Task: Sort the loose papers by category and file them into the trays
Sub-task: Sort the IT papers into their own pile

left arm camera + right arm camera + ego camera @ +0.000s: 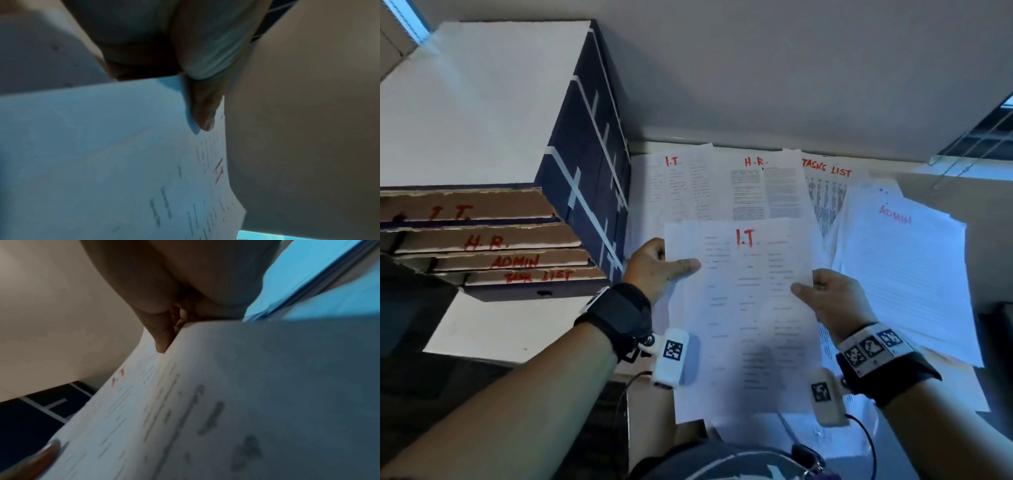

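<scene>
You are holding a sheet marked "I.T" [744, 308] in red at its top, raised in the lower centre of the head view, above the other papers. Your left hand [654, 265] is gripping its left edge, thumb lying across the printed face and the other fingers tucked behind the sheet. Your right hand [832, 298] is pinching the right edge in the same way, thumb on top and the fingers curled underneath. In the left wrist view the thumb [205, 112] is pressing flat on the page near the red lettering; in the right wrist view the thumb [162, 335] is doing likewise, though the print there is blurred.

Behind the held sheet, papers are lying spread on the desk [989, 212] in the upper centre and right of the head view: an I.T pile [674, 185], an H.R. pile [753, 188] beside it, a "Tasks List" sheet [825, 192] partly overlapped by its neighbours, and an Admin pile [900, 260] furthest right.

At the left of the frame a stack of cardboard trays [493, 240] is sitting beside the papers, each front lip lettered in red from top to bottom: I.T., H.R., Admin, Task List. A dark box with pale tape strips [589, 164] is forming the stack's right side, just beside the I.T pile.
</scene>
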The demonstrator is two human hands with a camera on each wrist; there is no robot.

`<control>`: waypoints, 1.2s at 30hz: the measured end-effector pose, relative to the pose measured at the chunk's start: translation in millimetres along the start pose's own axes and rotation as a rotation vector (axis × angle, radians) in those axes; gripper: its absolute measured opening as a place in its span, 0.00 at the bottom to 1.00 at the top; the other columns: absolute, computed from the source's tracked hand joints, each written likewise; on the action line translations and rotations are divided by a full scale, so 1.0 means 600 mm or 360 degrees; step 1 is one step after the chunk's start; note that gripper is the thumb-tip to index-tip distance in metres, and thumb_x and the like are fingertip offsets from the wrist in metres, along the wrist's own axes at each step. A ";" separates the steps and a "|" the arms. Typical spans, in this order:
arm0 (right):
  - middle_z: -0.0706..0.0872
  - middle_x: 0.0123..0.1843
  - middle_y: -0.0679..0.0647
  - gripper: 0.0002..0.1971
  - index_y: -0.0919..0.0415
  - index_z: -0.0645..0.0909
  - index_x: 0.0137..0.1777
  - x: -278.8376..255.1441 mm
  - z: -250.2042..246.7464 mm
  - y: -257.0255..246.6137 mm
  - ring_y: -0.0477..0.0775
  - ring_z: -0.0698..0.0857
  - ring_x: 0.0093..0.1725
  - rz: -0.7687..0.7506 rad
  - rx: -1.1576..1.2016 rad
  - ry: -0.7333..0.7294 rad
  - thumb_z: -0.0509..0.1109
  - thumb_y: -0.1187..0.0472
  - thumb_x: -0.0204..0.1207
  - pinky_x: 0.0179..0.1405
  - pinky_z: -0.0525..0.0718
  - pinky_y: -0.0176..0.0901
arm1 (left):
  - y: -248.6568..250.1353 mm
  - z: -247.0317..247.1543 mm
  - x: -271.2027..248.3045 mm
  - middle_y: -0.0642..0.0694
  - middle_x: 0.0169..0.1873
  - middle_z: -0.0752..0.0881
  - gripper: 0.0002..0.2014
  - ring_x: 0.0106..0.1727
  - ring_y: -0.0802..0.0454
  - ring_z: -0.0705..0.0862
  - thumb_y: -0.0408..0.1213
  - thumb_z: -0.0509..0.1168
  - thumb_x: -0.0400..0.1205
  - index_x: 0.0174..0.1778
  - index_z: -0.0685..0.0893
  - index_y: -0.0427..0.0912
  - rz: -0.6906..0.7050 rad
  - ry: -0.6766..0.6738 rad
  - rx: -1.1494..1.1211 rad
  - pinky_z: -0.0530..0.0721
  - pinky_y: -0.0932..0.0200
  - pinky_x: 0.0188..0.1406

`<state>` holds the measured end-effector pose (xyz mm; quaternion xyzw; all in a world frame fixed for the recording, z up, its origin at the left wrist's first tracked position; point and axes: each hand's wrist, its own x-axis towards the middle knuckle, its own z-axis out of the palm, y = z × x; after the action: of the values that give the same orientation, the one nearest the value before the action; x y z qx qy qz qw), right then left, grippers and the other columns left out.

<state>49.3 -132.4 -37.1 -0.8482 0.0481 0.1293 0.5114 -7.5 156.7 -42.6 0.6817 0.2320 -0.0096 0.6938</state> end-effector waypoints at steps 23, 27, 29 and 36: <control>0.93 0.49 0.62 0.06 0.66 0.86 0.52 0.000 -0.025 0.021 0.65 0.91 0.51 -0.0035 0.0514 -0.0235 0.74 0.71 0.76 0.53 0.89 0.61 | 0.025 0.032 -0.043 0.48 0.20 0.80 0.17 0.25 0.49 0.71 0.29 0.62 0.86 0.34 0.89 0.46 -0.0116 -0.0313 0.0076 0.69 0.61 0.27; 0.91 0.41 0.54 0.05 0.60 0.83 0.45 0.025 0.007 0.009 0.58 0.90 0.44 0.0023 0.0147 0.0053 0.77 0.62 0.76 0.42 0.88 0.49 | 0.032 0.032 -0.039 0.45 0.61 0.89 0.17 0.61 0.44 0.86 0.53 0.61 0.87 0.63 0.89 0.49 -0.0486 -0.0254 -0.0710 0.79 0.46 0.66; 0.91 0.46 0.55 0.08 0.58 0.82 0.50 0.035 0.022 0.003 0.58 0.90 0.47 0.0050 0.0206 0.0119 0.78 0.61 0.74 0.51 0.89 0.57 | 0.018 0.030 -0.035 0.42 0.65 0.88 0.23 0.63 0.44 0.86 0.53 0.69 0.81 0.68 0.85 0.45 -0.0502 -0.0169 -0.0792 0.80 0.45 0.68; 0.92 0.51 0.51 0.16 0.52 0.80 0.61 0.036 0.038 -0.008 0.55 0.91 0.49 0.0116 0.0267 -0.0494 0.77 0.61 0.76 0.45 0.89 0.56 | 0.002 0.036 -0.013 0.47 0.59 0.91 0.15 0.64 0.44 0.87 0.26 0.68 0.81 0.63 0.85 0.41 -0.0187 -0.0101 0.0039 0.80 0.49 0.70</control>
<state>67.5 -109.3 -49.0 -0.7701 0.0099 0.2725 0.5767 -7.4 133.6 -39.8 0.6747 0.2493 -0.0749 0.6906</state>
